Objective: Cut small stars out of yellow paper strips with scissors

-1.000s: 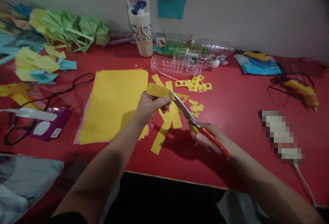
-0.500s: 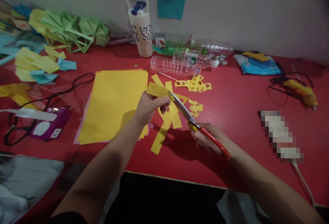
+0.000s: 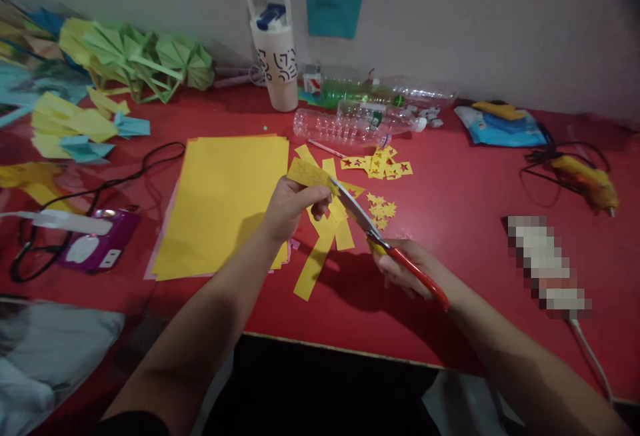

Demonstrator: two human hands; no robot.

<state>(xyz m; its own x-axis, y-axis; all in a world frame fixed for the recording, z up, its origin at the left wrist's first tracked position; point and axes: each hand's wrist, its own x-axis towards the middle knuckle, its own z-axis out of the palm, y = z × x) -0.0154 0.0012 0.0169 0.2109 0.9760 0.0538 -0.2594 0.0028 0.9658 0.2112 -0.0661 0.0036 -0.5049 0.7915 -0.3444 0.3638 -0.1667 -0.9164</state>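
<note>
My left hand (image 3: 295, 206) pinches a yellow paper strip (image 3: 306, 172) with faint star outlines drawn on it. In my right hand (image 3: 403, 266) are scissors with red handles (image 3: 417, 275), their blade tips touching the strip's right end beside my left fingertips. Below the hands lie loose yellow strips (image 3: 314, 268), crossing one another. A small pile of cut yellow stars (image 3: 381, 209) sits just right of the blades. Behind it are strips with star-shaped holes (image 3: 379, 164). To the left of my left hand is a stack of yellow sheets (image 3: 225, 203).
Clear plastic bottles (image 3: 340, 127) and a white tumbler (image 3: 277, 56) stand or lie along the wall. Folded green paper shapes (image 3: 145, 56) are at the back left. A purple power socket (image 3: 97, 243) is at the left, a yellow glue gun (image 3: 587, 179) at the right.
</note>
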